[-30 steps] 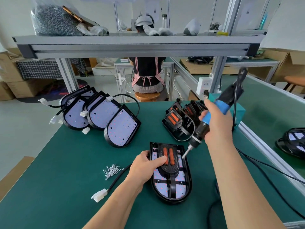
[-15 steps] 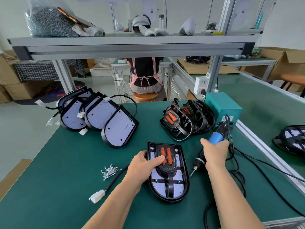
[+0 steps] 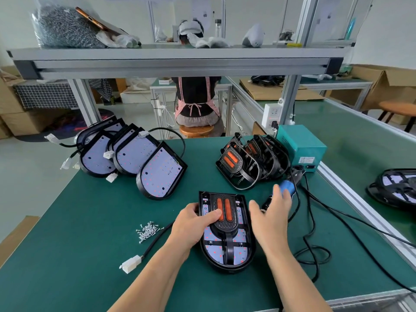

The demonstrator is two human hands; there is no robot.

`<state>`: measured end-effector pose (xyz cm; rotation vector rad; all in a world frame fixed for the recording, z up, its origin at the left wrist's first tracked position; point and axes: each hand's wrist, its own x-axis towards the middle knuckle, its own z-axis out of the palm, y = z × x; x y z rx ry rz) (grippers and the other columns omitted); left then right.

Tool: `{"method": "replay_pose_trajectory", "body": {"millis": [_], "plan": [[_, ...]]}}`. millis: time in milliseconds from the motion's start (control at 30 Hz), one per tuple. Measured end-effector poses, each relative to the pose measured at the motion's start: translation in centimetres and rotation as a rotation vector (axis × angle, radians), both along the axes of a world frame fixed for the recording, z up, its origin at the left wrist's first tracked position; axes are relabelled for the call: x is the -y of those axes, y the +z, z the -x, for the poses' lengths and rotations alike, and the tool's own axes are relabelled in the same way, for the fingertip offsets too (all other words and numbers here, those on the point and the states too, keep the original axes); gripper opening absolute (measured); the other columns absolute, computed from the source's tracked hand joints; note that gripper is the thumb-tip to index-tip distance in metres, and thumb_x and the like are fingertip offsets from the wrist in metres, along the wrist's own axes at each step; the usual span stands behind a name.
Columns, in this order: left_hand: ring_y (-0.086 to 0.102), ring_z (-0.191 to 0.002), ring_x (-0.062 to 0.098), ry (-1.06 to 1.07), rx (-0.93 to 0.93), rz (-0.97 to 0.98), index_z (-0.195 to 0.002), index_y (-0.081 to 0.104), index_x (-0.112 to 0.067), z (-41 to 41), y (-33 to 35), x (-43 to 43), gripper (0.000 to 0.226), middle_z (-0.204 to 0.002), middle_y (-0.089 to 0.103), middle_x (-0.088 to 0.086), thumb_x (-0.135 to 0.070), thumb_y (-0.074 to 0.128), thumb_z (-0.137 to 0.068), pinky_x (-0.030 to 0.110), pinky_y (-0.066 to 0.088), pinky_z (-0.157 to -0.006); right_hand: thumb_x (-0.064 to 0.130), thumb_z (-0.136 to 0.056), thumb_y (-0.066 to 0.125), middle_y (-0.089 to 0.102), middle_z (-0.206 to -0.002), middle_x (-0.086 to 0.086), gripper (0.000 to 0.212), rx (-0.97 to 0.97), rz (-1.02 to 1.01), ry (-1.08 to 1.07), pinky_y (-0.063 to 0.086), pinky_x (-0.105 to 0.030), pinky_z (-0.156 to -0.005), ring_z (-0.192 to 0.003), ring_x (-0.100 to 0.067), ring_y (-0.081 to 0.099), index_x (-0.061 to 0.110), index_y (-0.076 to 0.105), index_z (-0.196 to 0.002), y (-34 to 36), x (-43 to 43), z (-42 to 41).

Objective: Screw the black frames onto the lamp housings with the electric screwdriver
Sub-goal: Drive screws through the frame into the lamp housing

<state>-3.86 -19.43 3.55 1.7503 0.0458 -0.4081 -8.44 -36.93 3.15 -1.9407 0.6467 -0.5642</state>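
Note:
A black lamp housing [image 3: 234, 264] with a pale LED board lies flat on the green table [image 3: 78, 244]. A black frame [image 3: 226, 227] with two orange strips sits on it. My left hand [image 3: 193, 224] grips the housing's left edge, thumb across the frame. To the right of the housing my right hand [image 3: 270, 217] hovers with fingers spread and holds nothing. Just behind that hand, the blue-handled electric screwdriver [image 3: 287, 186] lies on the table. A small pile of screws [image 3: 147, 229] lies left of the housing.
Several bare housings [image 3: 135, 154] lean in a row at the back left; a stack of black frames [image 3: 247, 163] stands back right beside a teal power box [image 3: 301, 147]. Black cables [image 3: 315, 244] loop at the right. A white connector [image 3: 131, 263] lies front left.
My right hand brought the screwdriver down from above the housing, laid it on the table to the right and let go. My left hand stayed on the housing.

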Motion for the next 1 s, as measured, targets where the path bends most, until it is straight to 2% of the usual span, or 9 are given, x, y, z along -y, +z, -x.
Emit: {"method": "replay_pose_trajectory", "body": {"millis": [133,300,400,467,567,667,767,900,1000], "plan": [[0.074,-0.094,0.018,0.006,0.025,-0.031,-0.107,0.07,-0.023,0.1,0.1,0.1,0.068,-0.096,0.078,-0.007,-0.059,0.082,-0.049,0.045,0.056,-0.094,0.009,-0.089,0.07,0.046,-0.139,-0.009,0.054,0.083,0.245,0.078,0.033,-0.043,-0.113,-0.131,-0.027,0.041,0.007,0.053,-0.14,-1.0,-1.8,2.6],[0.074,-0.092,0.018,-0.008,0.05,-0.071,-0.104,0.07,-0.022,0.1,0.4,0.1,0.059,-0.096,0.078,-0.006,-0.057,0.082,-0.058,0.043,0.057,-0.091,0.02,-0.091,0.065,0.068,-0.115,0.004,0.046,-0.068,0.222,0.146,0.048,-0.036,-0.093,-0.106,-0.022,0.063,0.025,0.057,-0.136,-1.0,-2.1,3.9],[0.065,-0.09,0.017,0.027,0.203,-0.316,-0.1,0.065,-0.018,0.2,0.9,0.1,0.046,-0.087,0.07,-0.009,-0.062,0.062,-0.085,0.032,0.052,-0.076,0.022,-0.088,0.062,0.069,-0.103,0.004,0.046,-0.107,0.224,0.151,0.05,-0.039,-0.088,-0.097,-0.025,0.064,0.029,0.058,-0.133,-0.3,-2.3,3.7],[0.058,-0.086,0.025,0.099,0.36,-0.505,-0.093,0.061,-0.02,0.2,1.2,-0.6,0.036,-0.08,0.062,-0.007,-0.052,0.045,-0.098,0.035,0.044,-0.07,0.023,-0.087,0.061,0.069,-0.098,0.004,0.046,-0.113,0.211,0.146,0.05,-0.04,-0.086,-0.094,-0.025,0.064,0.029,0.058,-0.133,-0.2,-2.3,3.7],[0.058,-0.097,0.029,0.092,0.507,-0.798,-0.097,0.064,-0.02,-0.5,1.0,-2.3,0.017,-0.1,0.06,0.001,-0.029,0.049,-0.099,0.034,0.042,-0.073,0.023,-0.088,0.061,0.066,-0.091,0.005,0.047,-0.105,0.203,0.14,0.049,-0.039,-0.083,-0.09,-0.026,0.063,0.028,0.057,-0.134,-0.4,-2.4,3.8],[0.053,-0.109,0.024,-0.011,0.475,-1.037,-0.108,0.064,-0.018,-1.0,0.9,-3.3,0.018,-0.111,0.052,0.001,-0.03,0.06,-0.095,0.032,0.041,-0.074,0.023,-0.087,0.062,0.065,-0.089,0.007,0.046,-0.095,0.2,0.132,0.049,-0.039,-0.082,-0.088,-0.026,0.062,0.028,0.057,-0.132,-0.4,-2.4,3.8],[0.054,-0.105,0.025,-0.048,0.479,-1.111,-0.103,0.063,-0.013,-1.0,1.0,-3.1,0.014,-0.106,0.052,0.002,-0.024,0.059,-0.094,0.035,0.046,-0.078,0.023,-0.087,0.062,0.064,-0.085,0.009,0.045,-0.089,0.188,0.133,0.05,-0.041,-0.083,-0.086,-0.025,0.062,0.028,0.057,-0.132,-0.5,-2.4,3.8],[0.056,-0.101,0.025,-0.073,0.547,-1.162,-0.099,0.055,-0.015,-0.7,1.6,-2.7,0.006,-0.109,0.055,0.003,-0.014,0.052,-0.095,0.031,0.038,-0.079,0.024,-0.088,0.062,0.062,-0.08,0.009,0.046,-0.085,0.167,0.139,0.049,-0.041,-0.082,-0.083,-0.024,0.062,0.027,0.056,-0.133,-0.8,-2.2,3.7],[0.053,-0.091,0.029,0.011,0.596,-1.054,-0.094,0.042,-0.018,-0.4,2.3,-2.3,0.008,-0.101,0.056,0.003,-0.012,0.047,-0.098,0.034,0.038,-0.073,0.024,-0.09,0.062,0.062,-0.08,0.009,0.049,-0.062,0.154,0.151,0.047,-0.037,-0.08,-0.085,-0.022,0.062,0.023,0.053,-0.139,-1.4,-1.8,3.4]]}}
